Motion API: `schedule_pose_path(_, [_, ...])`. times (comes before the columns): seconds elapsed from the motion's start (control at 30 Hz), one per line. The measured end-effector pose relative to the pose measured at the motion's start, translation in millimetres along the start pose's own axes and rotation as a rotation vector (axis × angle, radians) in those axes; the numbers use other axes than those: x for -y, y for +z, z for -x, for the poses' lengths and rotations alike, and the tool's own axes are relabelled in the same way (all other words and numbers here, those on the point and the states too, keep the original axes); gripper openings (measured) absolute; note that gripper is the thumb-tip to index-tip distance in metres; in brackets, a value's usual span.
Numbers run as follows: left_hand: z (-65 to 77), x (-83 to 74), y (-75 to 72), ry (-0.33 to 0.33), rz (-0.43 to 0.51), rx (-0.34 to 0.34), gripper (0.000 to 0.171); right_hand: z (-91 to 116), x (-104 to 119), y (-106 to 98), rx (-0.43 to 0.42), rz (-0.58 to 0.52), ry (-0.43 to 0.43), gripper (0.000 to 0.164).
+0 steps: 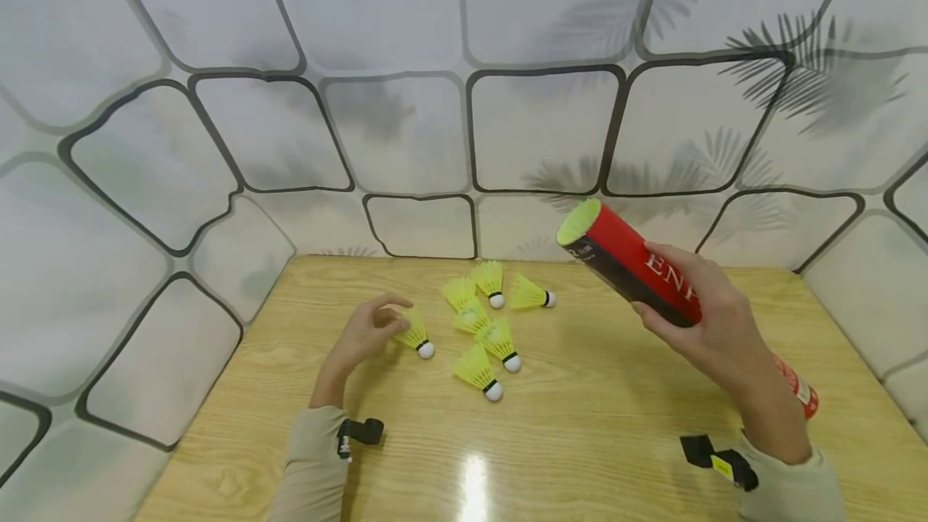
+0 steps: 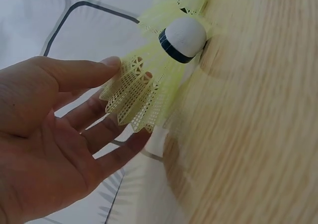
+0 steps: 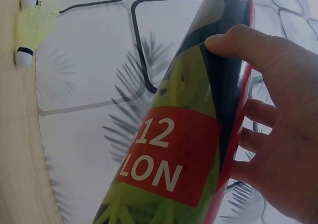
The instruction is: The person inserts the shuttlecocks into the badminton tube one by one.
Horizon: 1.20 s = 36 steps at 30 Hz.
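Note:
My left hand (image 1: 367,330) pinches the skirt of a yellow shuttlecock (image 1: 415,334) between thumb and fingers. In the left wrist view, the thumb lies on the netted skirt (image 2: 136,92) and a fingertip shows through it; the white cork points away from the palm. My right hand (image 1: 714,321) grips a red and black shuttlecock tube (image 1: 631,264), tilted above the table with its mouth up and to the left. Through the clear side of the tube (image 3: 194,80), the right wrist view shows yellow-green shuttlecocks. Several loose shuttlecocks (image 1: 474,370) lie mid-table, some overlapping.
A red cylindrical object (image 1: 801,389) lies on the right of the wooden table (image 1: 580,441), partly hidden behind the right wrist. A patterned wall covering (image 1: 406,135) rises behind the table's back edge and on both sides.

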<state>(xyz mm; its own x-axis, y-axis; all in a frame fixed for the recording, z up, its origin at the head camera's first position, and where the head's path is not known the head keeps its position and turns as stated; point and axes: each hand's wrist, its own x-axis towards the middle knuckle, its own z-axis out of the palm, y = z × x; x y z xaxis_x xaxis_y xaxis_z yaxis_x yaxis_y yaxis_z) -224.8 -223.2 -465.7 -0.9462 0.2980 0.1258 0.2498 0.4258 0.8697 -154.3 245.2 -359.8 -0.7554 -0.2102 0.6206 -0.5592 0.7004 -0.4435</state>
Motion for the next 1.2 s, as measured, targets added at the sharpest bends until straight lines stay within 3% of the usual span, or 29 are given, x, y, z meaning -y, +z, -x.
schedule_pose_path(0.2, [-2.4, -1.5, 2.8, 0.025, 0.001, -0.029, 0.031, 1, -4, -1, 0.003, 0.027, -0.002, 0.094])
schedule_pose_path(0.7, [-4.6, -9.2, -2.0, 0.003, 0.044, -0.116, 0.032, 1, -6, -2, -0.004, 0.045, -0.003, 0.092])
schedule_pose_path(0.93, [-5.5, -27.6, -1.2, 0.034, 0.052, -0.184, 0.029, 2, -5, -1, 0.002, 0.030, 0.008, 0.092])
schedule_pose_path(1.1, [-3.0, -54.2, -0.1, 0.033, 0.065, -0.177, 0.025, 3, -4, -4, -0.009, 0.026, 0.017, 0.093])
schedule_pose_path(1.2, [-2.5, -62.3, 1.4, 0.024, 0.078, -0.180, 0.025, 3, -5, -5, -0.014, 0.018, 0.016, 0.093])
